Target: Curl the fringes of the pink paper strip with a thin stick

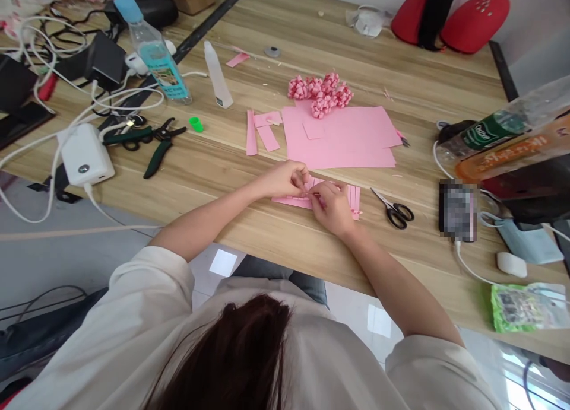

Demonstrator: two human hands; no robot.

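Both hands meet over a pink paper piece cut into strips (pixel 354 197), which lies near the table's front edge. My left hand (pixel 289 178) is closed in a pinch at the paper's middle, and what sits between its fingertips is too small to make out. Right beside it, my right hand (pixel 332 205) is bent with its fingertips pressed together, covering part of the strips. Just beyond the hands lie pink paper sheets (pixel 338 146), with a cluster of curled pink paper flowers (pixel 323 92) at their far edge. Black-handled scissors (pixel 394 211) rest to the right, their blades partly apart.
Pink paper scraps (pixel 265 131), a green cap (pixel 196 124), a glue bottle (pixel 217 78) and dark-green pliers (pixel 158 146) lie to the left. A blue-capped bottle (pixel 155 54) stands among white cables. On the right are plastic bottles (pixel 494 131), a phone (pixel 458 211) and a green packet (pixel 519 309).
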